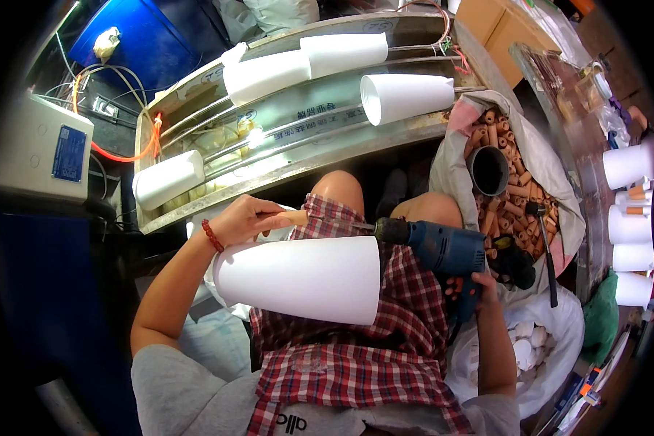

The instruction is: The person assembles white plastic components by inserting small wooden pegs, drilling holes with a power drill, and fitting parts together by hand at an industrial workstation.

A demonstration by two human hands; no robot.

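Observation:
A short tan tube [292, 217] is pinched in the fingers of my left hand [248, 218], which wears a red bead bracelet. Closed round the grip of a blue power drill [443, 247] is my right hand [485, 292]. The drill lies level over my right thigh, its thin bit pointing left toward the tube; whether bit and tube touch I cannot tell. A large white tapered cylinder [305, 280] rests on its side across my lap, below the tube and against my left wrist. Its wide end faces right, near the drill chuck.
Ahead stands a long trough [291, 156] with metal rods carrying several white cylinders [407, 98]. At right sits a sack [559, 167] of tan tubes with a dark metal cup [489, 171] and a hammer [548, 254]. Beside it is a bag [567, 330] of white pieces.

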